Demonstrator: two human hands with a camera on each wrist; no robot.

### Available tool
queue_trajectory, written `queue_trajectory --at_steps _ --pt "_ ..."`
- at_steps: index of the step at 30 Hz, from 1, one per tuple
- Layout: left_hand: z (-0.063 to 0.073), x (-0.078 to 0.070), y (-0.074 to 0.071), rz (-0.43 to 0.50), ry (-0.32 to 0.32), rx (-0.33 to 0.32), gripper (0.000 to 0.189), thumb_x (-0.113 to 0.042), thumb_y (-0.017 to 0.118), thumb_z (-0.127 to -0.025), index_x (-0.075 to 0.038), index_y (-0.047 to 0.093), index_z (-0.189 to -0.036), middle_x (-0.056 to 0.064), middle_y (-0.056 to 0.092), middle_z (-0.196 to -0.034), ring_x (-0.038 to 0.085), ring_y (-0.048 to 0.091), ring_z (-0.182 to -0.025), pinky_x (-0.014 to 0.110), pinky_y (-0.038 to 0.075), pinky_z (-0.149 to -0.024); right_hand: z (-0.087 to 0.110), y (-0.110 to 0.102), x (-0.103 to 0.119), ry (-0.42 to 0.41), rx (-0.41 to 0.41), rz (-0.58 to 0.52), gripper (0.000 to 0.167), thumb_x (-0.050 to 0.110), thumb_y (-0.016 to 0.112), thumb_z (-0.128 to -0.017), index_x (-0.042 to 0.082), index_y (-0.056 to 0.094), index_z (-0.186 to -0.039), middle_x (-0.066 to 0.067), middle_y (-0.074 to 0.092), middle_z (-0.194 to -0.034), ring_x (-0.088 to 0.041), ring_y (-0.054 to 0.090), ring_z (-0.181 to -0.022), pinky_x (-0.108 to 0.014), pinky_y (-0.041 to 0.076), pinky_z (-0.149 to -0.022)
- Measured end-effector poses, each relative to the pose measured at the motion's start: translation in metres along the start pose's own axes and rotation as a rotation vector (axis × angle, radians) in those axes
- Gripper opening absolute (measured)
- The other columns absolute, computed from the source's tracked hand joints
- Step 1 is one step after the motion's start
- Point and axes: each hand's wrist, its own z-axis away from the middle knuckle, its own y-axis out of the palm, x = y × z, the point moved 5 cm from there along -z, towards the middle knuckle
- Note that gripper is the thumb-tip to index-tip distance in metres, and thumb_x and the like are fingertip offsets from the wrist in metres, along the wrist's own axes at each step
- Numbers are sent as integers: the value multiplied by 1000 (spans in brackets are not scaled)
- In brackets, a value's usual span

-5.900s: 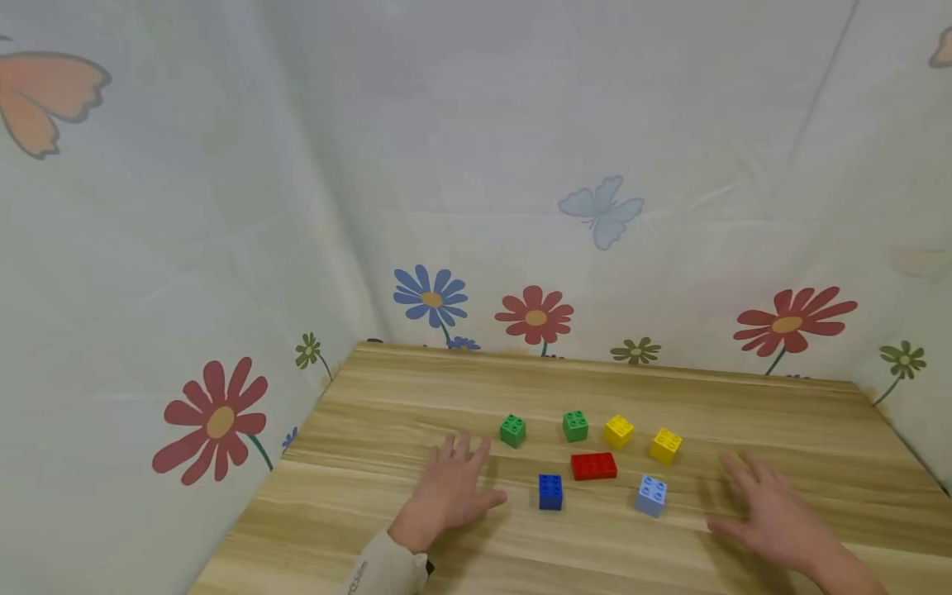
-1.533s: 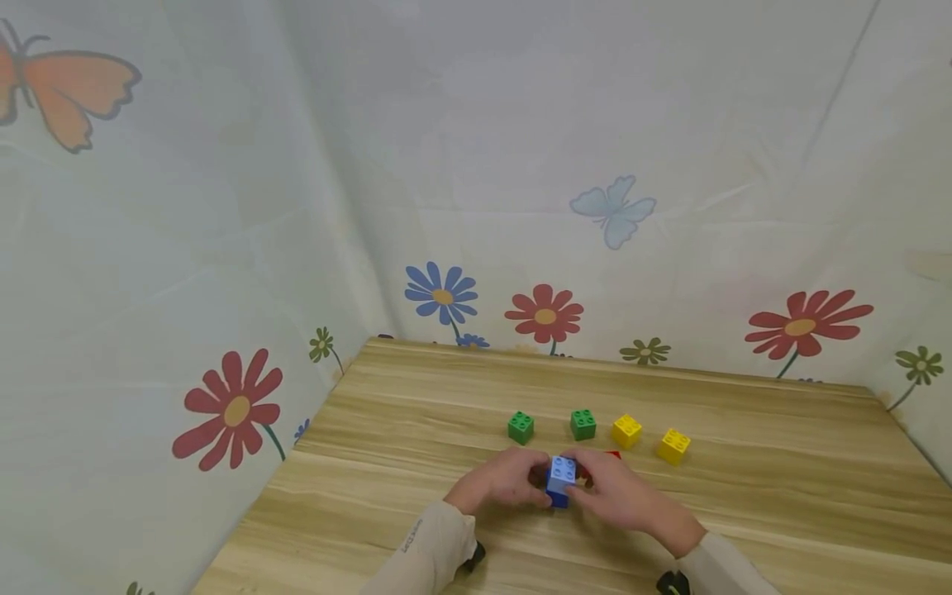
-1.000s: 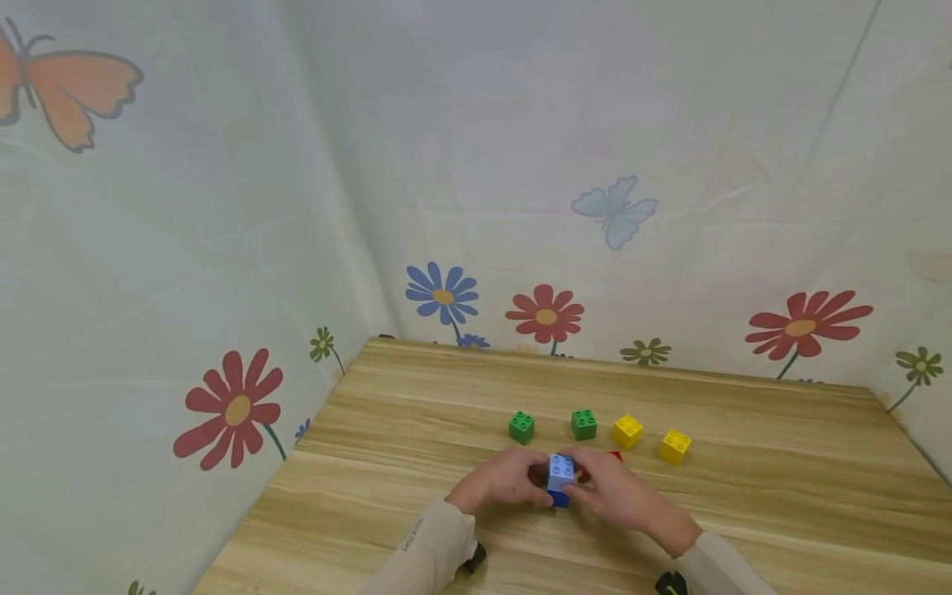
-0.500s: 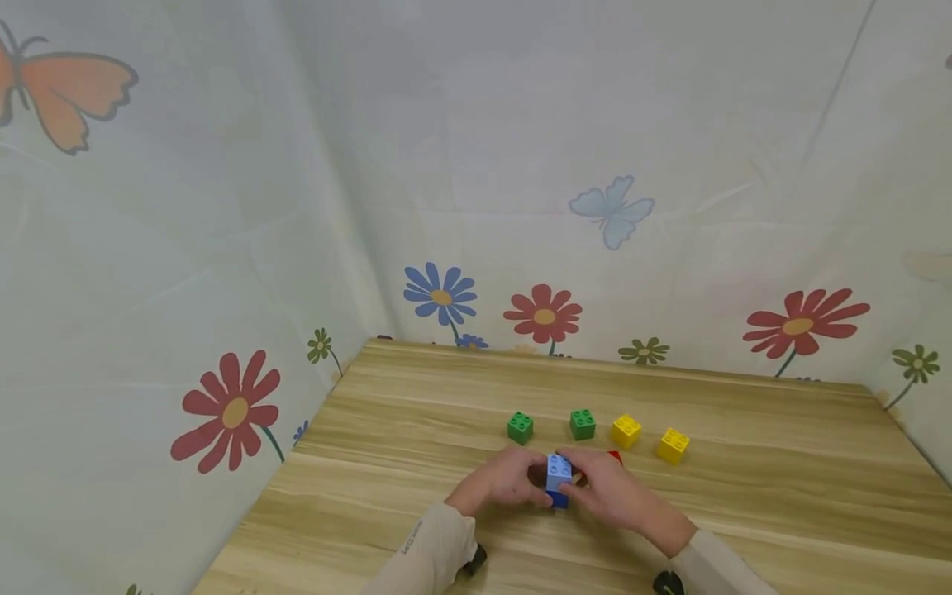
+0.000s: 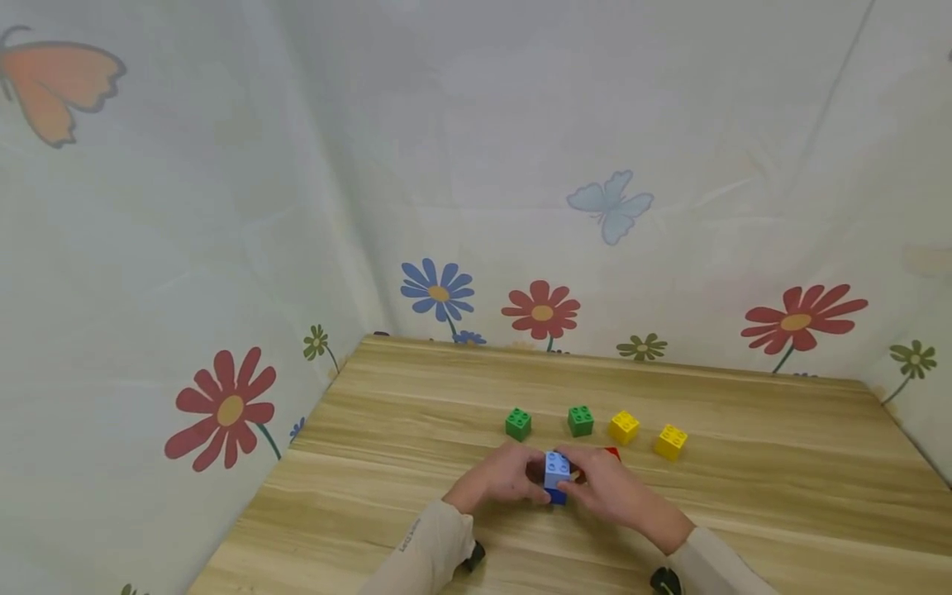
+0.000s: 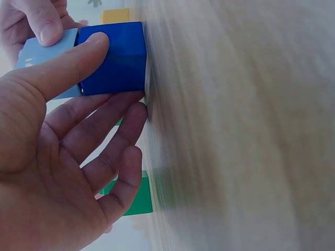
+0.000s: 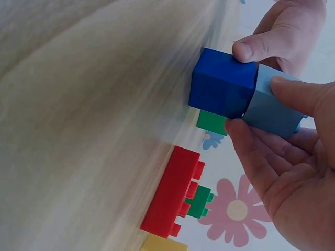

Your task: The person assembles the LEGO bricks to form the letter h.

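Observation:
A dark blue toy brick (image 6: 118, 60) sits on the wooden table with a light blue brick (image 5: 557, 468) stacked on top of it. In the left wrist view a thin gap line shows between the two. My left hand (image 5: 508, 474) pinches the dark blue brick between thumb and fingers from the left. From the right, my right hand (image 5: 611, 487) grips the light blue brick (image 7: 275, 102), thumb on its near face and fingers behind. A red brick (image 7: 171, 193) lies just behind the right hand, mostly hidden in the head view.
Behind the hands stand two green bricks, the left one (image 5: 518, 424) and the right one (image 5: 581, 421). Two yellow bricks, one nearer (image 5: 624, 426) and one farther right (image 5: 671, 442), continue the row. A flowered cloth (image 5: 476, 165) hangs behind and beside the table (image 5: 372, 413).
Both hands have come together from the table's sides, and the light blue brick was moved left onto the dark blue one. Over the last second it has straightened slightly; the hands barely move.

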Motion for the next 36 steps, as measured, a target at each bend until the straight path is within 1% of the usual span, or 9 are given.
queue_trajectory --at_steps 6,10,19,24,27,32,34,36 --pt "-2 1 0 -4 3 -1 30 -22 82 -74 -13 69 -100 -12 64 -87 -1 54 -79 20 45 -75 -1 -1 1 -5 21 4 27 15 67 -89 11 59 -114 6 62 -102 -7 57 -87 -23 50 -75" --pt "-2 2 0 -11 1 -6 31 -22 82 -74 -12 69 -100 -12 64 -86 -2 54 -78 20 45 -74 1 -1 4 -19 12 7 24 14 67 -89 12 59 -111 6 61 -102 -6 57 -86 -23 51 -74" --pt "-2 1 0 9 -16 1 31 -21 82 -74 -12 70 -101 -13 64 -87 -2 55 -79 20 45 -74 1 -2 3 -8 20 40 26 17 67 -89 12 59 -114 9 60 -101 -5 55 -84 -28 51 -76" --pt "-1 1 0 4 -21 3 31 -21 82 -74 -12 71 -101 -13 65 -86 -2 55 -78 20 45 -74 2 -2 3 -17 23 82 30 19 67 -89 9 59 -116 9 60 -99 -4 53 -79 -23 49 -72" --pt "-2 1 0 -7 -13 -3 32 -22 82 -73 -12 71 -101 -13 65 -85 -2 55 -77 19 45 -73 2 -2 3 -20 19 78 27 20 67 -89 11 59 -114 10 60 -97 -4 53 -79 -24 50 -72" --pt "-3 1 0 -37 5 -15 33 -23 83 -73 -11 71 -101 -13 65 -85 -3 55 -77 18 45 -72 3 -1 1 -28 6 61 25 19 66 -90 14 58 -113 10 60 -99 -6 56 -84 -29 51 -75" --pt "-3 1 1 -46 6 -13 32 -23 83 -73 -11 71 -101 -13 65 -86 -3 55 -77 18 45 -72 4 0 1 -28 3 49 28 19 66 -90 12 58 -116 8 61 -102 -6 57 -85 -29 51 -76" --pt "-3 1 2 -52 6 -9 32 -24 82 -74 -12 70 -102 -13 65 -88 -3 55 -79 19 45 -73 4 0 0 -21 -3 31 35 18 66 -90 8 57 -122 3 63 -107 -8 58 -87 -30 52 -77"
